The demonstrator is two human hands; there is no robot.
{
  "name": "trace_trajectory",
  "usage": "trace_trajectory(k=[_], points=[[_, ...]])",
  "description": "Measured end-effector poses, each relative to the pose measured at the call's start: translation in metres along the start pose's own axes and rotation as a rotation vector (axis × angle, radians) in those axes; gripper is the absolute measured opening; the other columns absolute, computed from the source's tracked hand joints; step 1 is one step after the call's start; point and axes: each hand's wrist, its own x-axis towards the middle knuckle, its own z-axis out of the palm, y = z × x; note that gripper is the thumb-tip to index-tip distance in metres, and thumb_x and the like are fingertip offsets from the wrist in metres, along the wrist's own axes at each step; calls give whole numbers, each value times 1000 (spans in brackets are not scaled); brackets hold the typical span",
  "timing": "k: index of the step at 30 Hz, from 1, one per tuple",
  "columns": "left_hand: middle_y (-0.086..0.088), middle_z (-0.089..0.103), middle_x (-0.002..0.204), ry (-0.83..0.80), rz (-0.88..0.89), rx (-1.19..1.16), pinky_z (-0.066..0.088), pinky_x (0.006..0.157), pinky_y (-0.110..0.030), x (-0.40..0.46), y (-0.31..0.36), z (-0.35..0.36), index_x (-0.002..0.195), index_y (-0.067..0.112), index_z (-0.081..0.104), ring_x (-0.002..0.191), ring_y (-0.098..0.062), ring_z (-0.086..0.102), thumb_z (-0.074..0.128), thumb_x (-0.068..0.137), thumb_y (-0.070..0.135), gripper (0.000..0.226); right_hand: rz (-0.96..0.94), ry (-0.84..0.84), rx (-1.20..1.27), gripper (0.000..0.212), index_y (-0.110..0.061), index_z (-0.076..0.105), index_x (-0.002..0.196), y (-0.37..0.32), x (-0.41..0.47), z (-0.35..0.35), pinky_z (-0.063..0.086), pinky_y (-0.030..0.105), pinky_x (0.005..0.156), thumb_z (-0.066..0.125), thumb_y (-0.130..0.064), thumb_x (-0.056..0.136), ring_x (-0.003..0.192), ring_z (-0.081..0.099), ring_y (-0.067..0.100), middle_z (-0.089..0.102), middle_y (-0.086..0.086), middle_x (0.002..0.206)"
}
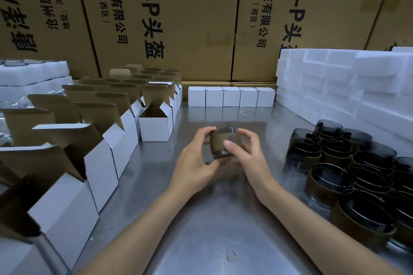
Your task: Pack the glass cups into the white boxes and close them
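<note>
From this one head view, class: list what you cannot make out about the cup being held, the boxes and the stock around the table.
- Held glass cup: head view; left hand and right hand cover its sides and base.
- Closed white boxes: head view; shut lids hide any contents.
- Open white boxes: head view; raised flaps hide most interiors.
- Glass cups at right: head view; frame edge cuts the group off.

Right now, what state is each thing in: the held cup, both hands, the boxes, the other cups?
Held glass cup: off the table, gripped by both hands, tilted, brown sleeve on.
Left hand: fingers curled round the cup.
Right hand: fingers curled round the cup.
Nearest open white box: flaps up, looks empty.
Row of open boxes: flaps up.
Closed white boxes: shut, lined up at the back.
Waiting cups: upright, unpacked.
</note>
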Motion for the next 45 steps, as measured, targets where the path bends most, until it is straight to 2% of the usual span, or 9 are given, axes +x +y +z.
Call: trace_trajectory(k=[6,10,15,19,24,27,30,36,45], points=[[20,55,125,-72,-31,6,48,86,-19,-1,-2,-1,128,33,43,119,2,51,74,76,24,61,-115,24,-118,60,-28,45,123,5,1,-1,45,6,61,79,-15,76,81,59,-10,55,-10,112],[13,53,124,-147,-32,34,46,94,-21,0,-4,-2,124,29,43,120,-3,49,55,74,-8,63,-118,-36,-343,73,-33,39,132,9,2,-6,46,11,69,81,-24,73,96,55,6,46,-9,120],[8,56,117,-171,-85,37,44,93,-19,1,-6,-1,114,30,46,116,-7,51,43,68,-16,65,-150,-78,-517,78,-32,38,134,11,3,-5,39,13,84,81,-19,70,106,47,3,39,-8,121],[5,56,119,-181,-120,20,44,98,-28,3,-5,-1,115,27,46,116,-11,53,41,69,-16,64,-122,-93,-624,79,-27,37,136,12,3,-4,35,16,86,80,-24,70,104,43,2,37,-6,120],[10,55,116,-125,-162,7,40,90,-12,4,-3,-2,126,22,45,111,-6,52,39,73,-17,66,-72,-103,-576,73,-26,37,136,13,4,-4,35,19,91,76,-32,75,108,44,2,37,-6,124],[5,55,127,2,-185,43,39,98,-22,4,-7,-6,129,20,47,119,-10,49,39,78,-15,62,-13,-86,-436,58,-25,39,135,10,5,-3,37,17,91,66,-37,85,111,48,3,42,-5,127],[3,48,137,128,-239,189,36,94,-25,13,-19,-17,132,19,46,126,-15,45,51,84,-3,53,28,-60,-364,48,-26,41,134,8,5,-4,37,9,77,57,-41,91,100,50,-7,51,-16,112],[-9,45,139,339,-235,555,39,103,-38,49,-40,-45,135,12,41,128,-27,41,68,85,14,57,49,-61,-369,43,-30,42,131,14,9,-6,33,15,80,52,-47,93,103,51,1,50,-26,101],[-11,58,127,228,-238,785,33,109,-40,68,-46,-45,136,8,43,123,-29,49,66,89,30,57,57,-62,-357,42,-31,45,128,18,12,-7,35,14,77,52,-50,91,99,52,-5,59,-12,107]])
